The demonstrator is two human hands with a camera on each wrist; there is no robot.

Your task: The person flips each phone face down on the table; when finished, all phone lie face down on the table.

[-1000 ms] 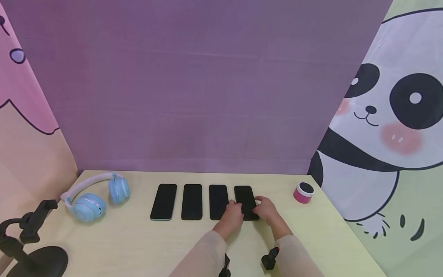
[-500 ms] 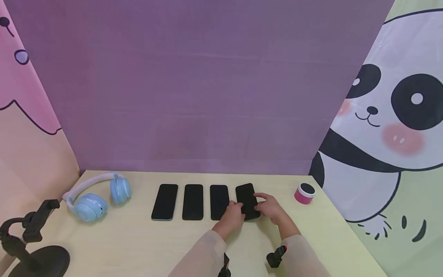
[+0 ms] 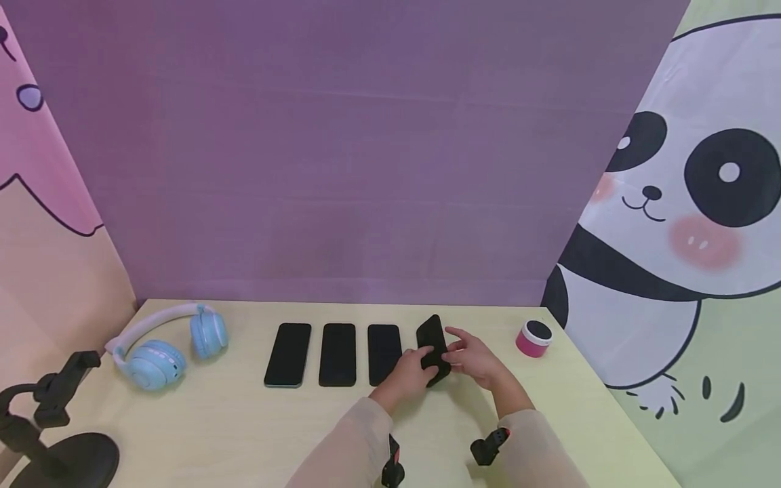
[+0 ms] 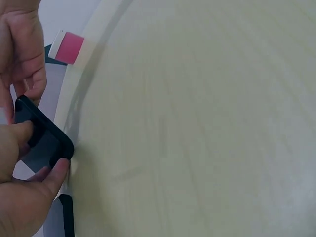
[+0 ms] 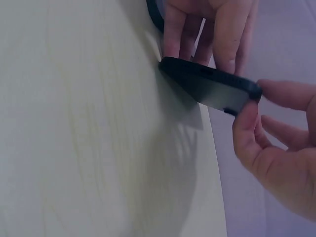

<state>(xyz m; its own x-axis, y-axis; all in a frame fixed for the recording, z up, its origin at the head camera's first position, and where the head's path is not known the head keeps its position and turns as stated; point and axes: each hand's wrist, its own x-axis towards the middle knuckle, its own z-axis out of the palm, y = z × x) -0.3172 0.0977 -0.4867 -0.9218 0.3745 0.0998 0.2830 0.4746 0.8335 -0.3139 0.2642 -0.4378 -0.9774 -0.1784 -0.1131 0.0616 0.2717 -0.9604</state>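
Note:
The rightmost black smartphone (image 3: 432, 337) of the row is tilted, its right side raised off the table. My left hand (image 3: 404, 377) holds it by its lower left part, thumb lying across the face in the left wrist view. My right hand (image 3: 481, 362) pinches its right side; in the right wrist view the thumb and index finger take the corner of the phone (image 5: 205, 79). Close to the left hand, on its left, lies another smartphone (image 3: 384, 352), flat on the table.
Two more black phones lie flat farther left, one in the middle (image 3: 338, 354) and one at the row's end (image 3: 288, 354). Blue-and-lilac headphones (image 3: 155, 364) and a black stand (image 3: 67, 457) occupy the left side. A pink-and-white jar (image 3: 534, 338) stands at the right. Purple cloth (image 3: 342, 149) hangs behind.
The rightmost phone lay flat one second ago; its right side has since risen steeply. The right hand has lifted with it, and the left thumb has moved onto the phone.

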